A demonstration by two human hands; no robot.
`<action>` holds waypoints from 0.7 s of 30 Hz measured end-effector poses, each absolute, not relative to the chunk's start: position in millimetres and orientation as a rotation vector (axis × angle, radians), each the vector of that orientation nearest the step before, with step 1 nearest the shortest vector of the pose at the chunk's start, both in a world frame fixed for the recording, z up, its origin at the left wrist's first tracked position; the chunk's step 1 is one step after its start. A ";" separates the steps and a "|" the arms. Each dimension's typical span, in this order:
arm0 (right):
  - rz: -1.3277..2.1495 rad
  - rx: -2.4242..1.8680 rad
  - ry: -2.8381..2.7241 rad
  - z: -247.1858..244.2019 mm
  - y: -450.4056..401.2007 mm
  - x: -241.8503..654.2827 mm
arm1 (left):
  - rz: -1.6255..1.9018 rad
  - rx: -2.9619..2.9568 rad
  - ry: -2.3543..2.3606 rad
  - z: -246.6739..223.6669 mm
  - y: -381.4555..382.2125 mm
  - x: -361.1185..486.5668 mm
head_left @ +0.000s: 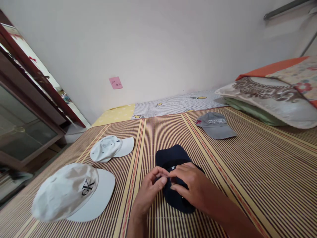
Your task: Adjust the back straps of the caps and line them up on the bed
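A dark navy cap (173,154) lies on the striped mat with its brim toward the wall. My left hand (151,188) is at the cap's left edge, its thumb and index finger curved and slightly apart. Over the middle of the cap, my right hand (189,180) has its thumb and index finger apart. The fingertips of both hands nearly meet, and nothing shows between them. Part of the cap is hidden under my right hand. To the left lie a white cap with black letters (71,193) and a smaller white cap (106,149). A grey cap (214,125) rests behind at the right.
The striped mat (148,138) covers the bed. Pillows (269,99) and a folded floral cloth (302,79) are at the right back. A pink note (115,83) is on the wall. A glass-fronted cabinet (24,122) stands at the left.
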State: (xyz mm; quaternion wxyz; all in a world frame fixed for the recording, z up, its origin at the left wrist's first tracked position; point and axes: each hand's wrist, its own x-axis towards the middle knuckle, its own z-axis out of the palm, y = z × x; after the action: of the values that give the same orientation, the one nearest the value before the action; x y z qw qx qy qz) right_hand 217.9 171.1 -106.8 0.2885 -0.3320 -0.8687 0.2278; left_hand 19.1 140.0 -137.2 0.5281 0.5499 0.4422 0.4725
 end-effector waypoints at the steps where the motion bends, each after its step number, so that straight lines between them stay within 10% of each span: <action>1: 0.612 -0.886 -2.316 -107.7 171.2 217.4 | 1.095 1.335 1.064 -135.8 140.1 19.9; 21: 1.127 -1.055 -2.150 -106.9 196.6 277.6 | 1.033 1.266 1.113 -140.1 141.4 10.8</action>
State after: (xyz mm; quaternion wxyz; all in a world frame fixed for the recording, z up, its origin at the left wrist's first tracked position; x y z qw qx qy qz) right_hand 277.6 196.6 -106.9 0.2447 -0.3865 -0.7876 0.4128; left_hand 10.8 141.4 -140.1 0.5499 0.5349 0.4700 0.4365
